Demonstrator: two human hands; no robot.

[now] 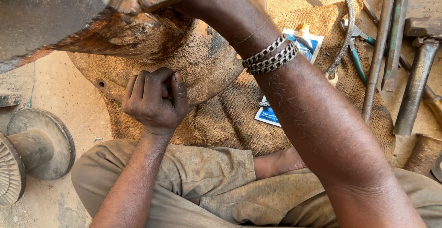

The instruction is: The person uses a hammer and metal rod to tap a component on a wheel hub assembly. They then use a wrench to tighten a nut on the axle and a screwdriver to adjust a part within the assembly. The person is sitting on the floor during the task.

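My left hand (156, 100) is curled into a fist, thumb pressed against the fingers, just above the rim of a round rusty metal plate (202, 67) lying on burlap sacking (230, 122). Whether anything small sits inside the fist is hidden. My right forearm, wearing a chain bracelet (270, 55), reaches up across the plate. My right hand (205, 0) disappears behind a heavy rusty machine part (92, 20) at the top left, so its fingers are out of sight.
A blue and white sachet (307, 43) lies on the sacking under my right arm. Green-handled pliers (358, 60), long metal bars (381, 48) and a hammer (414, 85) lie at the right. A grey metal hub with discs (34, 147) rests on the sandy ground at the left.
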